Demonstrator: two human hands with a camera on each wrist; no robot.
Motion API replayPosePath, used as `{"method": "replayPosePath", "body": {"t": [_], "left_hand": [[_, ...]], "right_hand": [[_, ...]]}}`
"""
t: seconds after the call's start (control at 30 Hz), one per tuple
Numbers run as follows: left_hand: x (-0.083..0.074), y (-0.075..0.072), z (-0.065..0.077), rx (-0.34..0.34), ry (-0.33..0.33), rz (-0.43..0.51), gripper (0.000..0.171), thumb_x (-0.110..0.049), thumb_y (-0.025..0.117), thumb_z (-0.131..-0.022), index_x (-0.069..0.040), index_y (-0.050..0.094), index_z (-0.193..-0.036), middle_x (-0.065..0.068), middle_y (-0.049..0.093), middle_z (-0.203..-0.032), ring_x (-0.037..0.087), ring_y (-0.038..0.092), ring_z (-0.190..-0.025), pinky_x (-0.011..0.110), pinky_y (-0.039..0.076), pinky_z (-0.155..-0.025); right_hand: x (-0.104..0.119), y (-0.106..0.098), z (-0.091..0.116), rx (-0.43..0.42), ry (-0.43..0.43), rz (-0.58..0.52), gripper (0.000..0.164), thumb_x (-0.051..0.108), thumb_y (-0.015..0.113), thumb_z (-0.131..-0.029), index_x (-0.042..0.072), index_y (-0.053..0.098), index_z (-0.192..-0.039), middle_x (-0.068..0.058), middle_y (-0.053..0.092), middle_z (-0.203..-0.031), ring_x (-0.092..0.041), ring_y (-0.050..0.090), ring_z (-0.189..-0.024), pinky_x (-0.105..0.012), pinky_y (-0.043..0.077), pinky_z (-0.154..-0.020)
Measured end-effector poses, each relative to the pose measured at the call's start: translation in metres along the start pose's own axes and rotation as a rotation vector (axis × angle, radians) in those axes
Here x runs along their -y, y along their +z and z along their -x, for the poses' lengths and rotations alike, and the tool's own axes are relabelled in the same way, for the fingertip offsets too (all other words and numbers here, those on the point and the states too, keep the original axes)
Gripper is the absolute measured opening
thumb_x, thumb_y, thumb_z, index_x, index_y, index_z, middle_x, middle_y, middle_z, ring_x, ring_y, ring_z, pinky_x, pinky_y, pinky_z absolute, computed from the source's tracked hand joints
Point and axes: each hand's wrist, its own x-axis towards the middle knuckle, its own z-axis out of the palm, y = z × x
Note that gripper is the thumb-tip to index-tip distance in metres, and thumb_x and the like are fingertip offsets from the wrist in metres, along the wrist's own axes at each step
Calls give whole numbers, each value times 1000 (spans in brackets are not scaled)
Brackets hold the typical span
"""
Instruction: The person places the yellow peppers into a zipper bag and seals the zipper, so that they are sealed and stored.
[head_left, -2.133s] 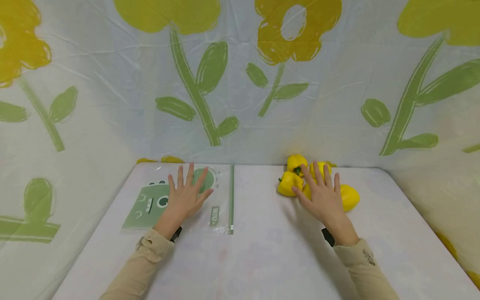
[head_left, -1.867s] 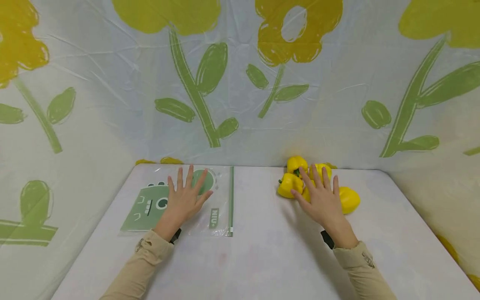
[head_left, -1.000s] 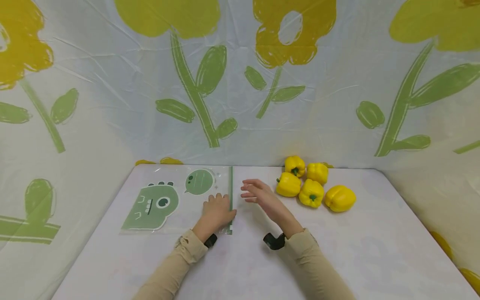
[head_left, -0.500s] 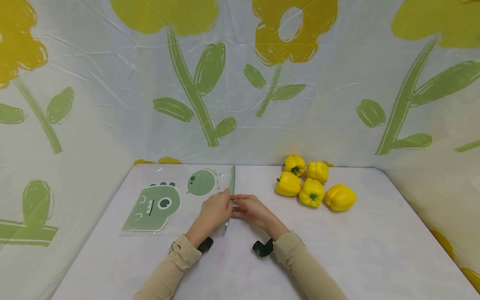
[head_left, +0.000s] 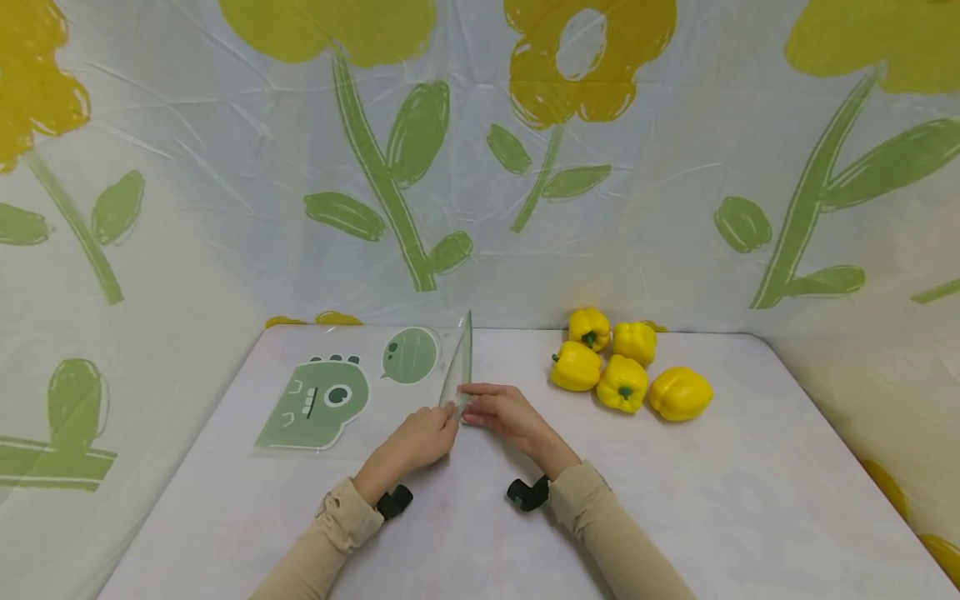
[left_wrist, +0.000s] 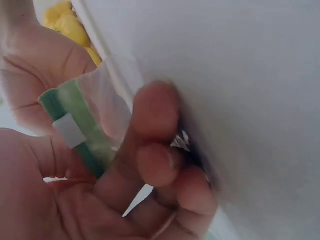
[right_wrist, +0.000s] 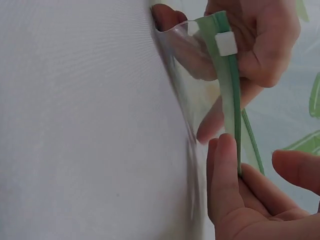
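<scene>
A clear zip bag [head_left: 315,408] with a green monster print lies at the left of the table, its zip end lifted and its mouth parted. My left hand [head_left: 422,437] grips the bag near the corner with the white slider [right_wrist: 226,43], fingers curled round the film in the left wrist view. My right hand [head_left: 513,421] is at the green zip strip [right_wrist: 230,95]; its fingers touch the strip and lie fairly straight, one to either side of it. In the right wrist view the right thumb [right_wrist: 297,170] stands apart from the bag.
Several yellow bell peppers [head_left: 622,383] stand in a group at the back right of the white table [head_left: 480,533]. A flower-printed cloth [head_left: 480,167] hangs upright behind the table and along its sides. Each wrist carries a black camera [head_left: 528,493].
Both hands came from spread above the bag and peppers to meet at the zip end. The left hand took hold, the bag shifted slightly, and its zip end rose and parted.
</scene>
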Motion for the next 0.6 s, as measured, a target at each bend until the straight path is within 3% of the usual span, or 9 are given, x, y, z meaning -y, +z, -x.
{"method": "replayPosePath", "body": {"t": [0.03, 0.1, 0.2, 0.3, 0.4, 0.53, 0.6], "left_hand": [[0, 0, 0, 3, 3, 23, 36, -17, 44, -100, 7, 67, -116, 24, 69, -106, 31, 67, -89, 44, 52, -75], [0, -1, 1, -35, 17, 56, 31, -14, 46, -97, 2, 72, -91, 14, 71, -80, 24, 66, -69, 37, 51, -62], [-2, -3, 1, -139, 51, 87, 34, -11, 52, -91, -10, 61, -59, -8, 45, -43, 10, 45, -41, 27, 37, -44], [-5, -3, 2, -239, 67, 60, 34, -12, 57, -89, -9, 63, -56, -11, 36, -41, 8, 37, -39, 26, 31, -42], [-10, -2, 4, -323, 85, 4, 29, -12, 60, -88, -4, 66, -61, -7, 38, -43, 10, 37, -42, 29, 33, -44], [-16, 0, 6, -392, 103, -41, 27, -9, 63, -84, -5, 61, -57, -7, 37, -45, 12, 36, -47, 31, 33, -45], [-19, 1, 7, -401, 102, -45, 34, -9, 64, -83, -8, 52, -52, -8, 30, -45, 12, 32, -47, 30, 29, -44]], "right_hand": [[0, 0, 0, 1, -4, 4, 42, -4, 46, -96, -14, 48, -137, -13, 54, -106, -12, 60, -89, -35, 51, -93], [0, -1, 0, -2, -11, 6, 42, -3, 47, -96, -13, 48, -137, -14, 55, -110, -13, 61, -91, -35, 51, -94], [-1, -2, -1, -24, -14, 9, 42, -3, 49, -96, -12, 49, -137, -20, 56, -119, -15, 62, -95, -35, 50, -95], [-1, -4, -1, -37, -7, 17, 42, -3, 49, -96, -12, 49, -137, -24, 54, -126, -17, 62, -98, -37, 49, -96], [-2, -6, -2, -33, 2, 32, 42, -2, 49, -96, -13, 48, -137, -24, 54, -124, -16, 62, -98, -37, 49, -96], [-2, -6, -2, -19, 3, 57, 43, 0, 48, -97, -14, 46, -138, -25, 53, -128, -18, 62, -101, -37, 48, -97], [1, -7, 0, -13, -16, 116, 45, 2, 48, -98, -14, 44, -139, -27, 51, -133, -24, 63, -106, -39, 48, -98]]}}
